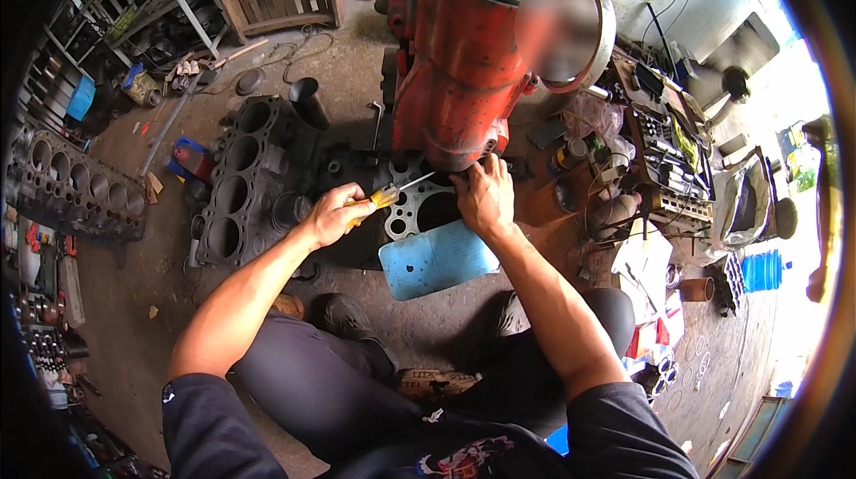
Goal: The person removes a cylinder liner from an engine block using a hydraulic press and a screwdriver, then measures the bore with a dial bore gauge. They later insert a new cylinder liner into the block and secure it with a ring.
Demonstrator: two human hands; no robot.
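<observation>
My left hand [337, 215] is closed round the yellow handle of a screwdriver [385, 197]. Its thin shaft points up and right, over the flat top of an engine block [407, 208] with round bores and small holes. Across from it, my right hand [488, 201] has its fingers bent down at the edge of a bore, just below a red machine head [459, 60]. What those fingers grip, if anything, is hidden. A light-blue sheet [437, 262] with dark specks lies over the near side of the block, below my right hand.
A second engine block [234, 194] stands to the left, with a dark cylinder sleeve [308, 103] behind it. Another block [80, 177] lies at the far left. On the right is a cluttered tool bench [664, 144]. A wooden piece [437, 383] is between my legs.
</observation>
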